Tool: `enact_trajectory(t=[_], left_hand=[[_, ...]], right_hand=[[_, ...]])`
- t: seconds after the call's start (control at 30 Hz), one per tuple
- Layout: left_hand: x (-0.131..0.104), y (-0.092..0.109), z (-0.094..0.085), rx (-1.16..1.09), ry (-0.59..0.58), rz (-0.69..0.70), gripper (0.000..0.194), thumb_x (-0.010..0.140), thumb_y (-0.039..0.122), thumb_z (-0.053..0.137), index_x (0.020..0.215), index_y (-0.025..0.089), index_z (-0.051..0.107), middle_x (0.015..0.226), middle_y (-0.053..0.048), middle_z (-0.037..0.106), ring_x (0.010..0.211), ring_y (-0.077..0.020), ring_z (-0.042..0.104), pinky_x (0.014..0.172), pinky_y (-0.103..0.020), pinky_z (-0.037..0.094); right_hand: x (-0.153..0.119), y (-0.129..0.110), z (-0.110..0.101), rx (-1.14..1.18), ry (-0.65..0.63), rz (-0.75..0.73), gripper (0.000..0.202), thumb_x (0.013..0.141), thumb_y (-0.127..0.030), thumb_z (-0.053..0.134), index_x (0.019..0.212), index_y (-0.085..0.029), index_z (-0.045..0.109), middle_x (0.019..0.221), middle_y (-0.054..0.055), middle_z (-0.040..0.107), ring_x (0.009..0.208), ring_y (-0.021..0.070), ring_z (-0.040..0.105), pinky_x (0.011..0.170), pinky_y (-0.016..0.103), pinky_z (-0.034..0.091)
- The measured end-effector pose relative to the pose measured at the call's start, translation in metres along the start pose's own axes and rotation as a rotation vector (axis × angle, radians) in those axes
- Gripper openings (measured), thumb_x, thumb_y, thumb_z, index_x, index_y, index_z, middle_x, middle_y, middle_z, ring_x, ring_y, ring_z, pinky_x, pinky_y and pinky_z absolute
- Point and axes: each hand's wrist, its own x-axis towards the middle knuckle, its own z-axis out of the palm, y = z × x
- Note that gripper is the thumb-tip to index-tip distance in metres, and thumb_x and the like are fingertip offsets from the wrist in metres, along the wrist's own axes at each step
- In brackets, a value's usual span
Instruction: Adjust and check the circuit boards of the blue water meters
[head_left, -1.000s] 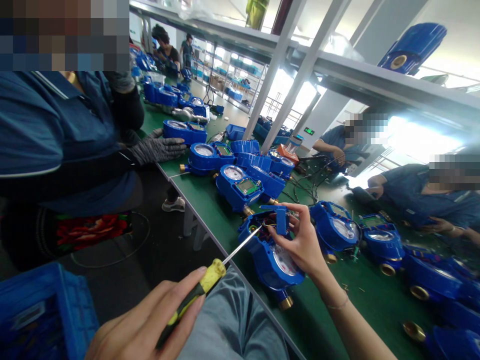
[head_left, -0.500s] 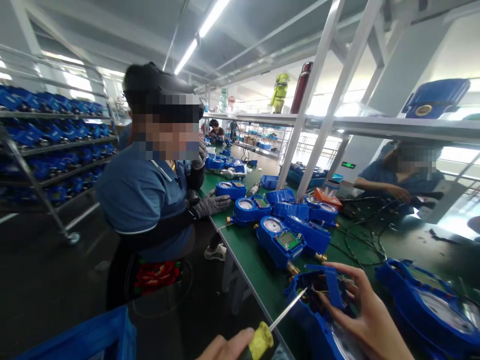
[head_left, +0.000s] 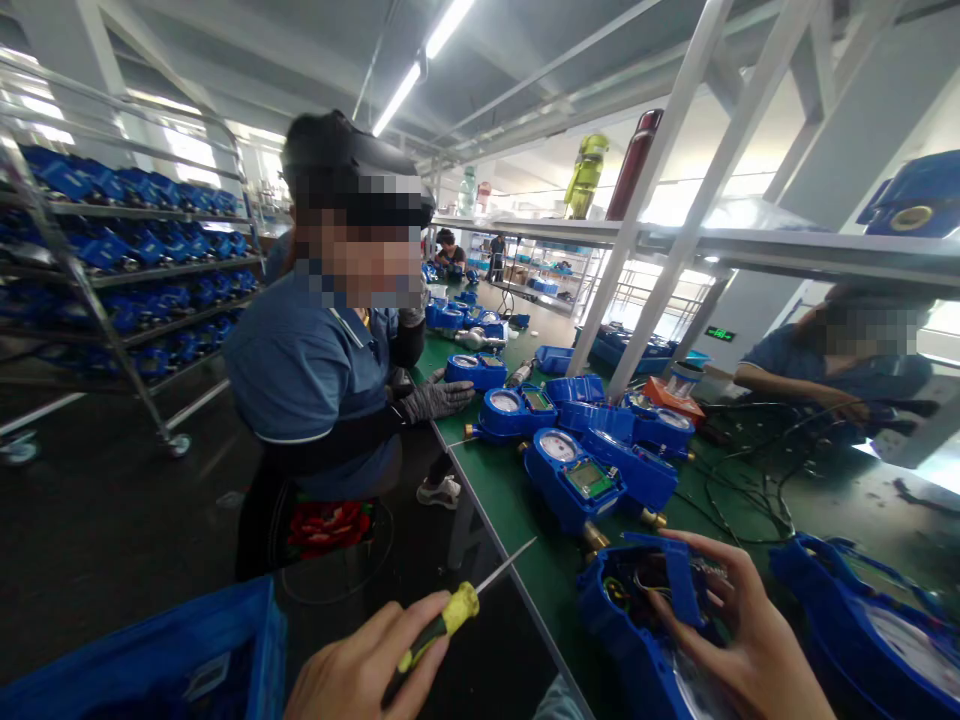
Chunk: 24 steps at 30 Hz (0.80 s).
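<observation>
My left hand (head_left: 367, 660) is closed around the yellow-and-black handle of a screwdriver (head_left: 459, 608). Its bare metal shaft points up and right, over the table edge and apart from the meters. On the right, my right hand (head_left: 750, 625) grips a small blue cover (head_left: 682, 580) between thumb and fingers, at an opened blue water meter (head_left: 626, 630). Thin wires show inside the meter's housing, and a dark part behind the cover is partly hidden by my fingers. Another blue meter (head_left: 862, 600) lies to the right of this hand.
Several blue meters (head_left: 574, 478) with dials and displays crowd the green table (head_left: 510, 500). Black cables (head_left: 739, 490) lie behind them. A co-worker in gloves (head_left: 435, 400) sits at the left edge. A blue crate (head_left: 225, 620) stands lower left; a metal shelf post (head_left: 652, 230) rises above.
My left hand has drawn the screwdriver left, away from the opened meter, and more of the hand shows. My right hand keeps its grip. The view has shifted slightly left.
</observation>
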Motion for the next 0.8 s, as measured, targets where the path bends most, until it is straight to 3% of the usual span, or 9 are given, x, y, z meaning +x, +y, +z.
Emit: enact_trajectory(t=[0.1, 0.3, 0.63, 0.8], left_hand=[[0.003, 0.004, 0.017, 0.047, -0.089, -0.054, 0.028, 0.093, 0.033, 0.055, 0.119, 0.035, 0.065, 0.086, 0.004, 0.074, 0.066, -0.0122, 0.073, 0.064, -0.015, 0.057], [0.025, 0.035, 0.055, 0.002, -0.270, -0.106, 0.030, 0.093, 0.027, 0.055, 0.119, 0.037, 0.064, 0.091, 0.003, 0.073, 0.074, -0.0176, 0.073, 0.065, -0.024, 0.056], [0.073, 0.055, 0.102, 0.013, -0.227, 0.086, 0.033, 0.091, 0.020, 0.057, 0.121, 0.033, 0.060, 0.098, -0.003, 0.066, 0.085, -0.0229, 0.067, 0.071, -0.033, 0.054], [0.092, 0.051, 0.119, 0.007, -0.203, 0.204, 0.032, 0.090, 0.021, 0.061, 0.120, 0.031, 0.060, 0.102, -0.004, 0.064, 0.092, -0.0233, 0.062, 0.074, -0.034, 0.052]], right_hand=[[0.000, -0.002, 0.000, -0.006, -0.007, 0.004, 0.060, 0.078, -0.051, 0.072, 0.125, -0.025, 0.045, 0.117, 0.009, 0.070, 0.100, 0.0294, 0.072, 0.090, 0.043, 0.060], [-0.003, -0.012, 0.004, 0.041, 0.038, 0.030, 0.059, 0.077, -0.051, 0.072, 0.123, -0.026, 0.047, 0.117, 0.009, 0.069, 0.101, 0.0300, 0.070, 0.093, 0.045, 0.056], [-0.004, -0.012, 0.005, 0.069, 0.039, -0.051, 0.050, 0.080, -0.043, 0.071, 0.121, -0.026, 0.049, 0.109, 0.005, 0.070, 0.094, 0.0253, 0.071, 0.088, 0.040, 0.057], [-0.005, -0.006, 0.005, 0.042, 0.071, -0.089, 0.049, 0.078, -0.042, 0.071, 0.120, -0.025, 0.052, 0.111, 0.006, 0.070, 0.097, 0.0268, 0.070, 0.090, 0.042, 0.055]])
